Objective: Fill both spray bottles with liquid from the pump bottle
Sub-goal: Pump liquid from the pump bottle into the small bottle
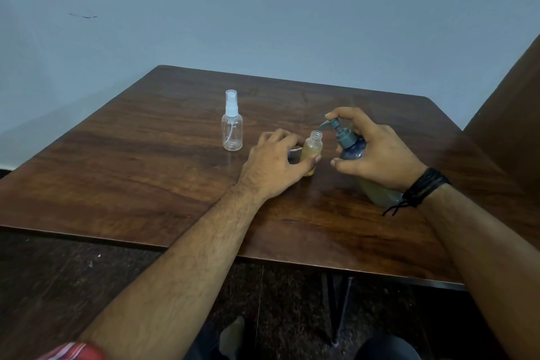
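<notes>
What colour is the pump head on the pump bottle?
Muted grey-green; the pump head shows best in the head view, under the right hand.

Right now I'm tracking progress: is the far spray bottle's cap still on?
Yes, the far spray bottle stands capped and empty, while the left hand steadies the open bottle under the pump.

Three bottles and two hands sharing the middle of the table (146, 172).

The capped spray bottle (232, 121) is standing upright left of centre, apart from the rest. To its right, the open spray bottle (312, 152) is sitting in the left hand (277, 161), with liquid inside it. Just right of that, the pump bottle (355, 152) is leaning in the right hand (377, 152), its spout (325, 125) hanging over the open neck. A wall (263, 9) is filling the upper frame behind the table.
</notes>
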